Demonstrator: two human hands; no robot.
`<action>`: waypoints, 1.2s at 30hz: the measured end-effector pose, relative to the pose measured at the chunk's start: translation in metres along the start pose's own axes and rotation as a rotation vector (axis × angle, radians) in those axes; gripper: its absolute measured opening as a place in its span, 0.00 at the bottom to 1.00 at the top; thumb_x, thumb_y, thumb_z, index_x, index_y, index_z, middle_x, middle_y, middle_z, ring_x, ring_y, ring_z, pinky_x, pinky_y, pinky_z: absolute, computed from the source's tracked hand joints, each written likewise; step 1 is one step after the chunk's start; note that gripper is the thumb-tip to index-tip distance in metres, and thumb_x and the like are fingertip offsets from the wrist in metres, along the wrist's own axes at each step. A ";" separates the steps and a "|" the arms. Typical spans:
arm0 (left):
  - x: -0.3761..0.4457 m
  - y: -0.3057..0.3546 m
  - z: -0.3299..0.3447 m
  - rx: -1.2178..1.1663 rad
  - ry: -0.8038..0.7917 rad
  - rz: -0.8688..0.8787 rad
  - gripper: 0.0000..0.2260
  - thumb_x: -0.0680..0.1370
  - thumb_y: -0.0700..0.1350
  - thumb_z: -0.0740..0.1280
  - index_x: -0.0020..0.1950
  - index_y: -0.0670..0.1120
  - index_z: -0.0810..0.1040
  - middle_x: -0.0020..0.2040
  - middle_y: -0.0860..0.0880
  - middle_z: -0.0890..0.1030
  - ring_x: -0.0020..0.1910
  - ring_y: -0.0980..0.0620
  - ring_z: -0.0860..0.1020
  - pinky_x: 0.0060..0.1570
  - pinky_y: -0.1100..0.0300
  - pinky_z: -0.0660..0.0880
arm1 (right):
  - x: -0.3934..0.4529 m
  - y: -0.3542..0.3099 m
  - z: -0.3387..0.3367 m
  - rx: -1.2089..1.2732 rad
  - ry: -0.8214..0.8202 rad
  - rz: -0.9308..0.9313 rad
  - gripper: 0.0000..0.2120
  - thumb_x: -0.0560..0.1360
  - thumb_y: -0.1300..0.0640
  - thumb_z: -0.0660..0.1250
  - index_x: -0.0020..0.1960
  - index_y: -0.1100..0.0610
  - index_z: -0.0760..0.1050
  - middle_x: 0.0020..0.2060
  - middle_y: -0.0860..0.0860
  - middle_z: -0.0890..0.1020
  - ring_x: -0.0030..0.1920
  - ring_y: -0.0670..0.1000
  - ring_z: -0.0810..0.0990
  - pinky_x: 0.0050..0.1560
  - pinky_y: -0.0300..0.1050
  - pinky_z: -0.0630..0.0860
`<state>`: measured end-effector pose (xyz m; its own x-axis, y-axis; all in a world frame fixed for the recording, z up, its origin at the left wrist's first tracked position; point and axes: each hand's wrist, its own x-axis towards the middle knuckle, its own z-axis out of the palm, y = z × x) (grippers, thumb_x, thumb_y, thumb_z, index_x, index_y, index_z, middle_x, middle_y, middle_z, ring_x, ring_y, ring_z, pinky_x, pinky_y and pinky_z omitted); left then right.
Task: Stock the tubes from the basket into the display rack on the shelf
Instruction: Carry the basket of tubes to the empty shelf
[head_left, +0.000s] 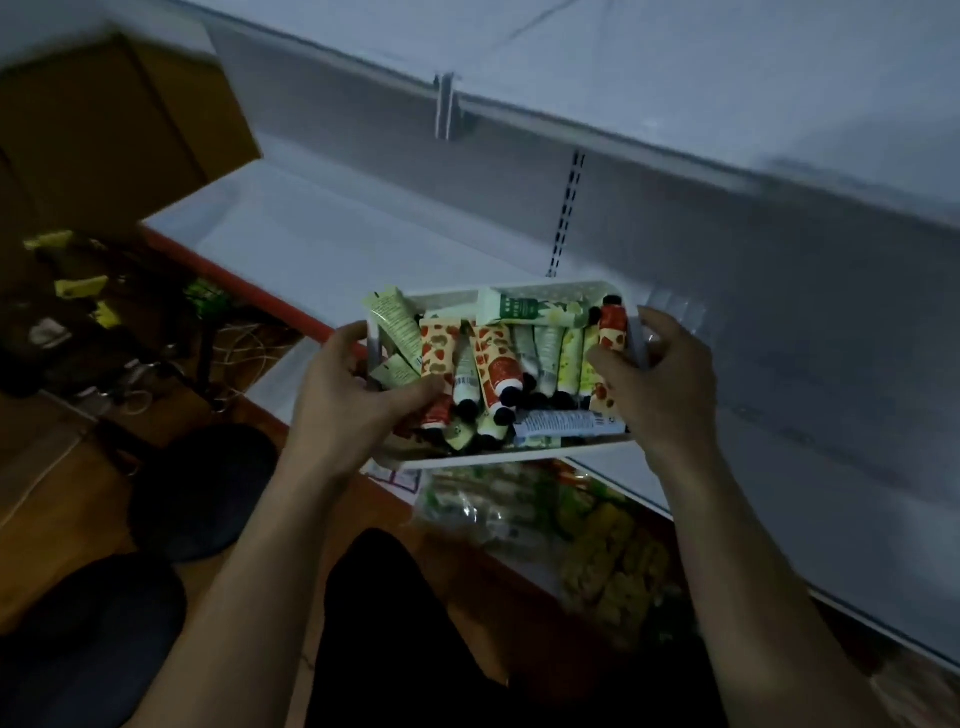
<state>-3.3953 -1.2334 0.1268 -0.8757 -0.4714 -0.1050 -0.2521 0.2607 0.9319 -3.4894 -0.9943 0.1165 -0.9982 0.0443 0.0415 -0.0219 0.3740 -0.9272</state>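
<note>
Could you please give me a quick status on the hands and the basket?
Left hand and right hand grip the basket by its ends. Basket full of tubes, held over the shelf. Rack not clearly visible. Nothing in the way.

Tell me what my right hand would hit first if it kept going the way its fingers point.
Probably the tubes: the right hand grips the basket's right end, fingers pointing inward over its rim. Depth is unclear.
</note>
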 end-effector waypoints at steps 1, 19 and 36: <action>0.006 -0.011 0.010 -0.006 -0.003 0.018 0.36 0.68 0.47 0.81 0.72 0.48 0.69 0.50 0.62 0.75 0.38 0.66 0.82 0.37 0.64 0.82 | 0.003 0.014 0.003 -0.014 0.017 -0.029 0.12 0.73 0.56 0.75 0.51 0.41 0.78 0.41 0.42 0.82 0.33 0.37 0.81 0.34 0.38 0.79; -0.037 -0.021 0.093 0.072 -0.276 0.350 0.18 0.71 0.49 0.78 0.42 0.61 0.69 0.44 0.55 0.77 0.33 0.54 0.78 0.29 0.61 0.72 | -0.065 0.115 -0.078 -0.065 0.251 -0.211 0.13 0.71 0.50 0.76 0.54 0.49 0.78 0.39 0.44 0.80 0.35 0.45 0.78 0.36 0.43 0.70; -0.054 0.051 0.224 0.042 -0.676 0.495 0.21 0.68 0.51 0.80 0.56 0.45 0.79 0.46 0.46 0.85 0.38 0.47 0.86 0.33 0.53 0.80 | -0.122 0.119 -0.218 -0.244 0.672 -0.006 0.18 0.70 0.50 0.77 0.58 0.48 0.77 0.43 0.44 0.84 0.44 0.50 0.84 0.49 0.56 0.83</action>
<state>-3.4530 -1.0063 0.1022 -0.9442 0.3086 0.1146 0.2227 0.3424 0.9128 -3.3583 -0.7533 0.0821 -0.7456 0.5736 0.3392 0.0647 0.5689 -0.8199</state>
